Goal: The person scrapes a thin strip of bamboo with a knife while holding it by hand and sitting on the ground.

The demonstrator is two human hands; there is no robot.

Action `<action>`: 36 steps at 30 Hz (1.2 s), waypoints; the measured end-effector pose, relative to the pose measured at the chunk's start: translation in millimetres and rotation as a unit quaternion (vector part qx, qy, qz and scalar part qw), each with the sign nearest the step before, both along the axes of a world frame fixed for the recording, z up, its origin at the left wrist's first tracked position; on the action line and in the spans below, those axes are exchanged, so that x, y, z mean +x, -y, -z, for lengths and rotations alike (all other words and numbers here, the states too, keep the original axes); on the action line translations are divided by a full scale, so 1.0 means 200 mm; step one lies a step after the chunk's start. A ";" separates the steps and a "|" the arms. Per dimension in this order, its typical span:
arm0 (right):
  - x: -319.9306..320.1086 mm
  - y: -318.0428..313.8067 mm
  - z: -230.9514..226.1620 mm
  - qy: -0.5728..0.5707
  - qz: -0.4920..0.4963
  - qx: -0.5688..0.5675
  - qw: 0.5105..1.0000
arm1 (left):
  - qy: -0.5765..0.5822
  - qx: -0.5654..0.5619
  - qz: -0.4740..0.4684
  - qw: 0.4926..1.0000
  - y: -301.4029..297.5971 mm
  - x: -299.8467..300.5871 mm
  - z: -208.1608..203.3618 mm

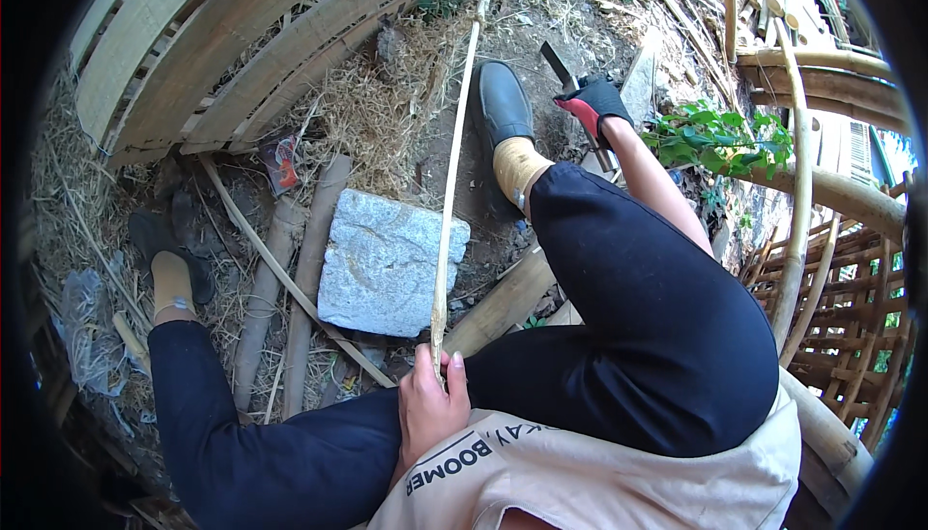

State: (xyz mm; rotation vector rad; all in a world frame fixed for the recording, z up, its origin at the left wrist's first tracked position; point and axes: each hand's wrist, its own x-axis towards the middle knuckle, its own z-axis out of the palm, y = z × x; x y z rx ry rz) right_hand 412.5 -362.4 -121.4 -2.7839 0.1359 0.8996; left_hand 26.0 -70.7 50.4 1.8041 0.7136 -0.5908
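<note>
My left hand [431, 397], bare, is closed around the near end of a long, thin, pale bamboo strip [450, 201]. From there the strip runs away from me, past my right shoe, to the top of the view. My right hand [597, 107] wears a black and red glove and is wrapped around a knife. The knife's dark blade [557, 66] sticks out beyond the glove, pointing up and left, beside my right shoe and apart from the strip. Part of its handle is hidden by the fingers.
A squarish grey stone block [382, 261] lies between my legs, beside bamboo poles [309, 269]. Wooden slats [261, 56] stand at the upper left. Green leaves [725, 143], a bamboo frame [802, 172] and a woven lattice [851, 308] are on the right. Dry straw covers much ground.
</note>
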 end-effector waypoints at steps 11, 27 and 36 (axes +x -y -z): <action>0.08 -0.64 -0.41 0.227 -0.172 0.150 0.947 | 0.002 -0.003 -0.009 1.000 0.01 0.01 0.00; 0.03 -0.56 -0.27 -0.010 0.039 0.481 0.876 | 0.017 -0.060 -0.006 0.998 -0.01 0.00 0.01; 0.01 -0.65 -0.20 -0.054 0.263 0.589 0.763 | 0.020 -0.078 -0.008 0.997 -0.03 -0.02 0.02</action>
